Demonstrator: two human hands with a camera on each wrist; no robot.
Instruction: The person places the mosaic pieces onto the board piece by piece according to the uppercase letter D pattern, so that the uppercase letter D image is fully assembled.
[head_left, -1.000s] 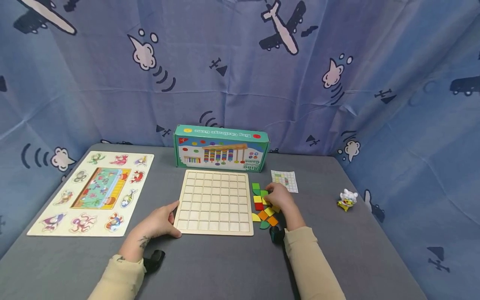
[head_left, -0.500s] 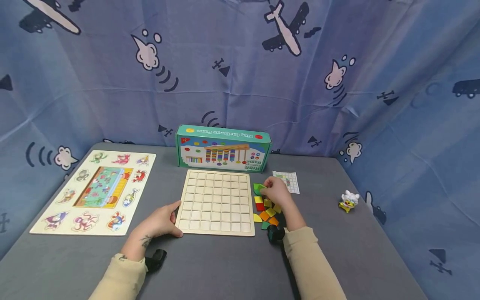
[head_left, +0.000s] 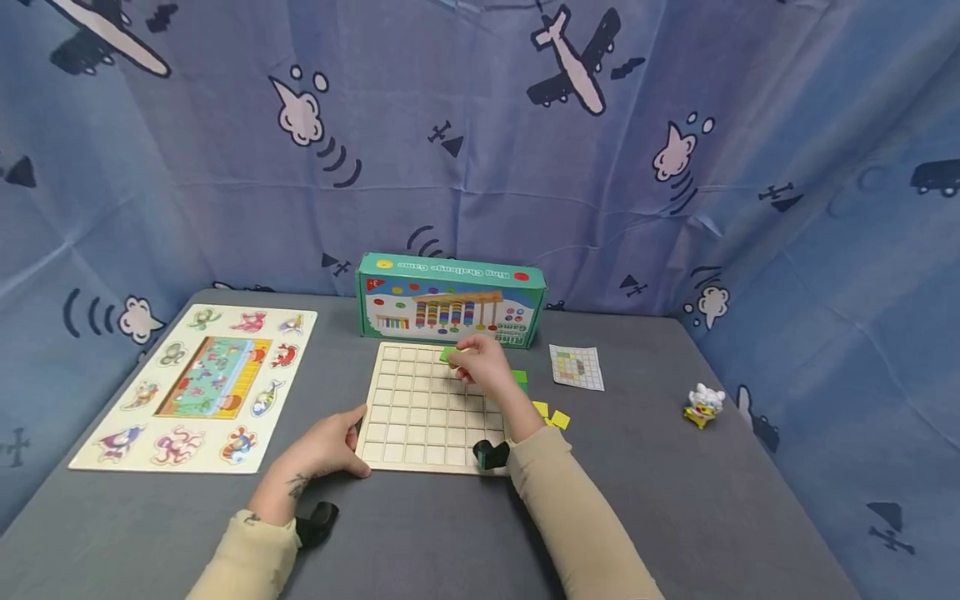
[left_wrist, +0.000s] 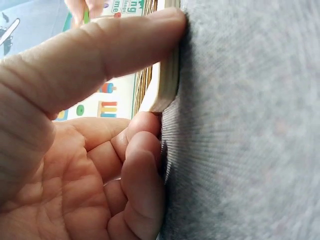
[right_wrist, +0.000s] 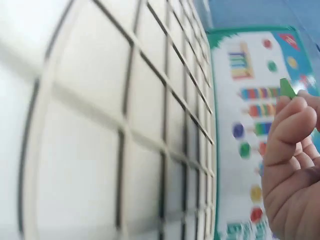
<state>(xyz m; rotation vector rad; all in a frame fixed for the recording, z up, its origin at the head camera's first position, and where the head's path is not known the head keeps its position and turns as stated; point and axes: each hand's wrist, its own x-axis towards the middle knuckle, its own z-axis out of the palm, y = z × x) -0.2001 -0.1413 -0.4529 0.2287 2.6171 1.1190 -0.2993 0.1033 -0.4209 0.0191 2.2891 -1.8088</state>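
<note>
A wooden grid board point(head_left: 408, 414) lies flat on the grey table. My left hand point(head_left: 324, 447) holds its near left corner, thumb along the near edge and fingers at the left side; the left wrist view shows the thumb point(left_wrist: 135, 45) on the board's edge. Over the far right part of the board, my right hand point(head_left: 483, 367) pinches a green tile point(head_left: 447, 354) between thumb and fingertips. That tile point(right_wrist: 287, 88) stands out past the fingertips in the right wrist view. Right of the board lie loose tiles, among them a green one point(head_left: 521, 377) and yellow ones point(head_left: 560, 419), partly hidden by my forearm.
A green game box point(head_left: 450, 300) stands behind the board. A small printed pattern card point(head_left: 577, 367) lies to the right, with a white and yellow figurine point(head_left: 703, 406) farther out. On the left lies a sea-animal puzzle board point(head_left: 168, 392).
My right hand has picked a green tile from the loose pile and carried it left, over the far part of the board. The left hand stays at the board's corner.
</note>
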